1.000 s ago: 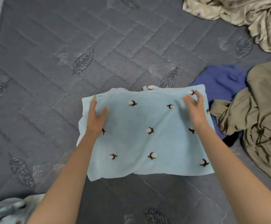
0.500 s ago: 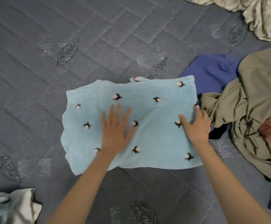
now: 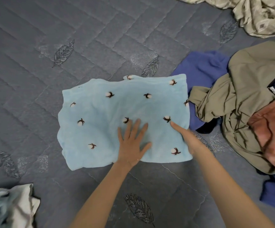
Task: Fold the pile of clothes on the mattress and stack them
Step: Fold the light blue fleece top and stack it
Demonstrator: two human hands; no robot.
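A light blue cloth (image 3: 100, 116) printed with small cotton flowers lies folded into a rough rectangle on the grey quilted mattress (image 3: 84, 38). My left hand (image 3: 132, 145) presses flat on its near middle, fingers spread. My right hand (image 3: 187, 139) rests on the cloth's right side near the edge, seen side-on, fingers straight and pointing away from me. The unfolded pile sits to the right: an olive garment (image 3: 248, 96), a dark blue one (image 3: 204, 66) partly under it, and a rust-coloured one (image 3: 273, 129).
A crumpled beige patterned fabric (image 3: 256, 14) lies at the far right. A white and teal garment (image 3: 7, 206) sits at the near left corner. Bare mattress stretches to the left of and beyond the blue cloth.
Both hands slid from the cloth's far corners toward me. My left hand moved to the near middle and flattened. My right hand moved down the right edge.
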